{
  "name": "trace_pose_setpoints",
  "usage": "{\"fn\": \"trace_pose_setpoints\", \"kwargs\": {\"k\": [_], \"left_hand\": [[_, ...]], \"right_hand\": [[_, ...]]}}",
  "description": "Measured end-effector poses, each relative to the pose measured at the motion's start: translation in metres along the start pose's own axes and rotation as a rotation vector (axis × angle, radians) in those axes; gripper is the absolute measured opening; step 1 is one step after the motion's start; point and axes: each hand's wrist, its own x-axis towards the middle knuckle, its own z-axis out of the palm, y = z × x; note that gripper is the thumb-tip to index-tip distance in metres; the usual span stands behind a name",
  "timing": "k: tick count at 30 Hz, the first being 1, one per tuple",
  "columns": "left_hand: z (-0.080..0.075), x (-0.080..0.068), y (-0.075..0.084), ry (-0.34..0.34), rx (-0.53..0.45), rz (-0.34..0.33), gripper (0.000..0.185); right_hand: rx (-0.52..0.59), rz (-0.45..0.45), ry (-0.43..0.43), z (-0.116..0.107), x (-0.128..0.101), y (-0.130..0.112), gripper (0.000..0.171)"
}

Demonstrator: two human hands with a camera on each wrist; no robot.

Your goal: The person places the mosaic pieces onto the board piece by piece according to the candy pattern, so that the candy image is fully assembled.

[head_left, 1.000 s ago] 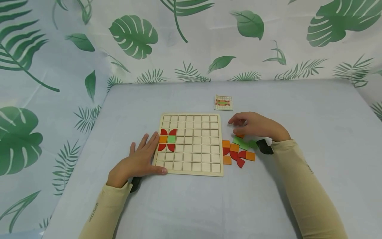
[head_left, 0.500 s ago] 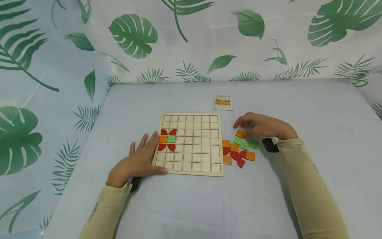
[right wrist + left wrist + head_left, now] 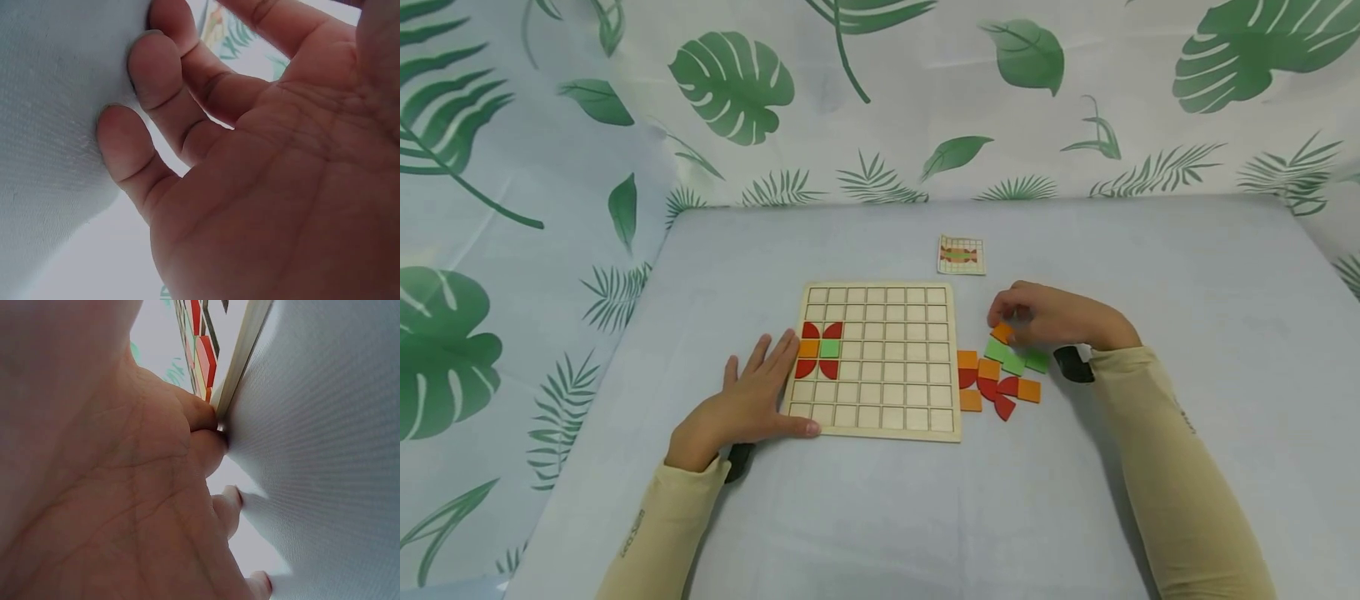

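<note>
A square wooden grid board (image 3: 895, 435) lies on the table, with red quarter-round tiles (image 3: 828, 369), an orange square and a green square set in its left columns. My left hand (image 3: 737, 408) rests at the board's left edge, fingers spread, thumb at the near-left corner; in the left wrist view its fingertips (image 3: 209, 450) meet the board's side. Right of the board, my right hand (image 3: 1056, 317) pinches an orange square tile (image 3: 1002, 332) between thumb and index finger at the top of a loose pile. That tile is hidden in the right wrist view, where the other fingers (image 3: 125, 140) are bent near the cloth.
The pile beside the board's right edge holds several green tiles (image 3: 1013, 364), orange squares (image 3: 1030, 391) and red quarter-rounds (image 3: 1004, 407). A small pattern card (image 3: 961, 255) lies behind the board. Leaf-print fabric (image 3: 880, 100) hangs at the back and left of the table.
My right hand drew back to the right over the pile, then closed thumb and index finger on the orange tile, which has turned slightly. The left hand has stayed at the board.
</note>
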Motion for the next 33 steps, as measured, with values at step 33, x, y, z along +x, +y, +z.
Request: {"fn": "trace_pose_setpoints", "kwargs": {"k": [33], "left_hand": [[-0.002, 0.0, 0.003, -0.01, 0.009, -0.01, 0.131]], "right_hand": [[0.043, 0.021, 0.176, 0.005, 0.013, -0.011, 0.012]]}}
